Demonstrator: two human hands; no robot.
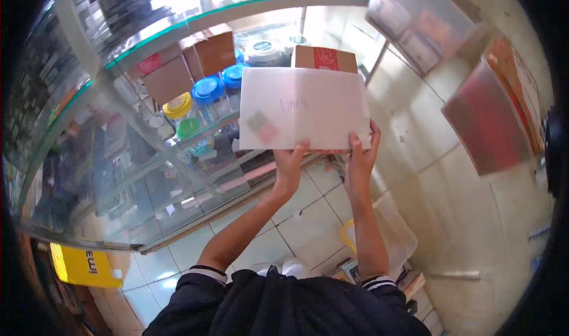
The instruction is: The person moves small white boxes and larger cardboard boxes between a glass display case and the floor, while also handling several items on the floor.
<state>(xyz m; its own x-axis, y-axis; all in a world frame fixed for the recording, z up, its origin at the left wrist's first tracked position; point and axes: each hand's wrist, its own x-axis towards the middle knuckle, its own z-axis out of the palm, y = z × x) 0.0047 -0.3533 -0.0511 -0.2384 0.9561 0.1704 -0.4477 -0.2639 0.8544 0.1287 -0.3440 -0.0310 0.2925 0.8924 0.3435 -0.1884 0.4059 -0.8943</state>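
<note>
A white sheet of paper (332,108), with handwriting and a blurred green and red patch, is held up in front of me. My left hand (289,165) grips its near edge, thumb on top. At the near right corner, my right hand (363,152) is closed the same way. Behind the sheet, a brown cardboard box (332,60) with a red label shows past the far edge, and a thin reddish strip shows along the near edge. The fingers underneath are mostly hidden, so I cannot tell how firmly the box is gripped.
A glass display case (178,176) stands ahead and left. Inside are jars with blue lids (208,90), a yellow-lidded jar (178,106) and a brown carton (208,50). Plastic bins (486,117) stand right. A clear tub (394,232) and a yellow package (86,266) are lower down.
</note>
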